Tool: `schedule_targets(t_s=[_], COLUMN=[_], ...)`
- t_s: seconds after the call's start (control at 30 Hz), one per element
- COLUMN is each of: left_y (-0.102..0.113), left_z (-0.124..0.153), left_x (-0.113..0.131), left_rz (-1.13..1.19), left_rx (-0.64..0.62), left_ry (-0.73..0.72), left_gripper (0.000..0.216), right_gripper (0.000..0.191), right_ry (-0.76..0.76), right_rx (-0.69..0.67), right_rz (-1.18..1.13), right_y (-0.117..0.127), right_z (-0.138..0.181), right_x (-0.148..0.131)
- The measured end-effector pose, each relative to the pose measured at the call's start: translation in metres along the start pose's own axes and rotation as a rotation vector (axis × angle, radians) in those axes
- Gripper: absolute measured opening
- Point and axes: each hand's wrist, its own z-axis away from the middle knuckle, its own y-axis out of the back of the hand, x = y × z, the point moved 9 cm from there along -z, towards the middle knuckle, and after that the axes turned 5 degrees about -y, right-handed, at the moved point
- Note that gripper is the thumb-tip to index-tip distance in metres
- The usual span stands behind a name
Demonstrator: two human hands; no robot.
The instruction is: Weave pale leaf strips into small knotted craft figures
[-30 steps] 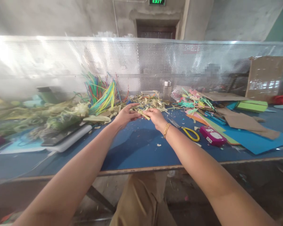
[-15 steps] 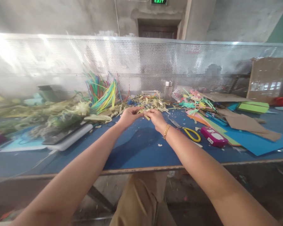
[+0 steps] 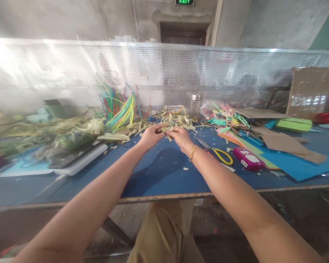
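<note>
Over the middle of the blue table (image 3: 164,179), my left hand (image 3: 151,135) and my right hand (image 3: 181,138) meet, fingertips close together. Both are closed in a pinch on a small pale yellow-green strip (image 3: 169,138), whose end pokes out below the fingers. What the strip is made of I cannot make out, and the fingers cover most of it. Behind the hands lies a heap of pale curled scraps (image 3: 178,117). Scissors with a yellow handle (image 3: 222,156) lie to the right of my right hand, which wears a gold bracelet.
A bundle of coloured pipe cleaners (image 3: 120,109) stands behind on the left. A glass bottle (image 3: 195,105) stands at the back. To the right are a magenta box (image 3: 248,159), blue paper (image 3: 298,170) and cardboard (image 3: 290,144). A white-edged device (image 3: 83,160) with a cable lies left.
Both hands have shifted very slightly to the left, with the strip still between the fingers. Nothing else on the table has visibly moved.
</note>
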Motion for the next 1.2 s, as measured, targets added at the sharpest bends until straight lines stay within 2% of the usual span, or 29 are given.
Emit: schedule_targets(t_s=[0.33, 0.57, 0.73, 1.0, 1.2], left_y=[0.002, 0.002, 0.004, 0.002, 0.003], left_z=[-0.001, -0.001, -0.002, -0.006, -0.004], left_x=[-0.006, -0.002, -0.001, -0.006, -0.005], left_rz=[-0.001, 0.016, 0.004, 0.132, 0.088], left_rx=[0.027, -0.055, -0.137, -0.136, -0.092], left_ry=[-0.001, 0.049, 0.045, -0.021, -0.025], left_gripper=[0.044, 0.045, 0.044, 0.064, 0.055], right_gripper=[0.027, 0.035, 0.039, 0.039, 0.034], right_ry=[0.001, 0.008, 0.05, 0.051, 0.07], right_rx=[0.001, -0.014, -0.081, -0.059, -0.035], right_rz=[0.056, 0.071, 0.092, 0.069, 0.102], right_y=[0.001, -0.001, -0.007, -0.006, -0.003], right_z=[-0.002, -0.001, 0.001, 0.002, 0.001], right_x=[0.002, 0.0, -0.003, -0.006, -0.008])
